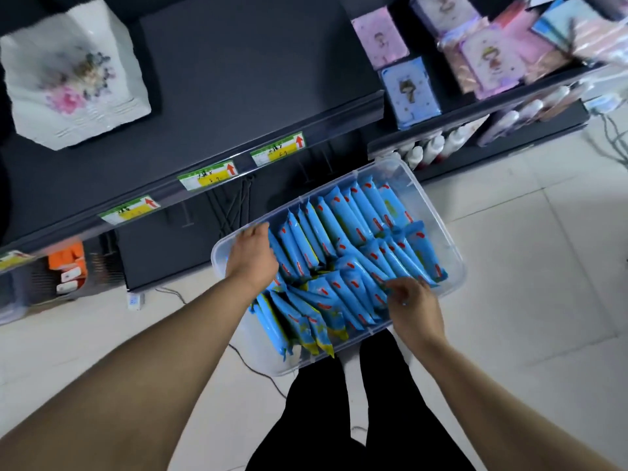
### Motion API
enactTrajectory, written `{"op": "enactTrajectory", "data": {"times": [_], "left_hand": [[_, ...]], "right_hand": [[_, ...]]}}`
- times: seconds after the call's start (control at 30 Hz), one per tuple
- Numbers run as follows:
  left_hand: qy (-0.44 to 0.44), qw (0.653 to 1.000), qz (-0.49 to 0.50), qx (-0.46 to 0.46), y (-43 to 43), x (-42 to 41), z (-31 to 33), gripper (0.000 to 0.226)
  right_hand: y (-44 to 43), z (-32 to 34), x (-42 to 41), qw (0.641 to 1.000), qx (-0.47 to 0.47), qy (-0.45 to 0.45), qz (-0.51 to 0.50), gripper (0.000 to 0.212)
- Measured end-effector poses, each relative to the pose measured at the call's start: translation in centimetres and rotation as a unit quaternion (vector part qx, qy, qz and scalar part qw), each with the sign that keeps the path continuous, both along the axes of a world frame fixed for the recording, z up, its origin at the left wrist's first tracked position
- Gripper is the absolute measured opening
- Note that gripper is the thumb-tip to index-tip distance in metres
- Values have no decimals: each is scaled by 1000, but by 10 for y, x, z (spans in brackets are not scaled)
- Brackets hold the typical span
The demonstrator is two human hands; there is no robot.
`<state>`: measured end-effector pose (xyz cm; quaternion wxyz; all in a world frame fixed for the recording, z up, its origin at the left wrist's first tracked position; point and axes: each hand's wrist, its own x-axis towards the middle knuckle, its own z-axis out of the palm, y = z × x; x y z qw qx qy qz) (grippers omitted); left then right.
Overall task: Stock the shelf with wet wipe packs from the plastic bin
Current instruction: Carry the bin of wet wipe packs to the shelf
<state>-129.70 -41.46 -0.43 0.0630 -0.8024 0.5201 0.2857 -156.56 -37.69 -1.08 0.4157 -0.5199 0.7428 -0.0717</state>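
Note:
A clear plastic bin [438,212] stands on the pale floor below me, packed with several blue wet wipe packs [343,239] standing on edge in rows. My left hand [251,258] reaches into the bin's left end, fingers down among the packs there. My right hand [413,309] is at the bin's near side, fingers curled onto the tops of the packs; whether either hand has a firm hold on a pack cannot be seen. The dark shelf [238,79] above the bin is largely bare, with price tags [207,176] along its front rail.
A white floral tissue pack [73,73] sits at the shelf's left. Pink and blue packs [411,93] fill the shelf to the right, with white bottles [438,147] below them. My black-trousered legs [339,419] stand just behind the bin. A cable [255,368] runs across the floor.

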Motion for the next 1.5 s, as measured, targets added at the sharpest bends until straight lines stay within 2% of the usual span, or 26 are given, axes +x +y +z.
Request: {"op": "enactTrajectory", "data": {"times": [0.07, 0.13, 0.27, 0.37, 0.47, 0.6, 0.77, 1.0, 1.17, 1.27, 1.4, 1.5], "left_hand": [[-29, 998, -57, -4, -17, 5, -4, 57], [-56, 995, -84, -15, -26, 10, -6, 55], [-91, 988, -105, -62, -33, 16, -19, 45], [-72, 990, -116, -44, -38, 15, -27, 51], [-14, 997, -74, -13, -49, 17, -34, 51], [70, 998, 10, 1, -59, 21, -43, 38], [83, 995, 50, 7, -58, 15, -44, 26], [103, 980, 168, -7, -26, 15, -33, 19], [114, 953, 281, -21, 39, 12, -20, 15], [131, 919, 371, -22, 73, 2, -19, 21], [136, 879, 457, -18, 99, -11, -20, 19], [147, 857, 493, -22, 106, -16, -23, 20]], "right_hand": [[23, -9, 2, 999, 47, 25, -6, 13], [35, -15, 4, 995, 75, 68, -13, 10], [41, -24, 14, 984, 92, 108, -111, 19], [39, -23, 24, 968, 116, 96, -203, 30], [38, -23, 33, 947, 147, 69, -277, 35], [35, -28, 37, 924, 158, 32, -348, 49], [27, -32, 34, 898, 180, -32, -401, 29], [22, -25, 27, 926, 154, -23, -344, 24], [-4, -5, 10, 967, 119, 3, -227, 17], [-28, 8, 6, 984, 112, 2, -141, 15], [-63, 17, 14, 993, 108, 11, -44, 34], [-82, 14, 20, 995, 99, 24, 0, 38]]}}
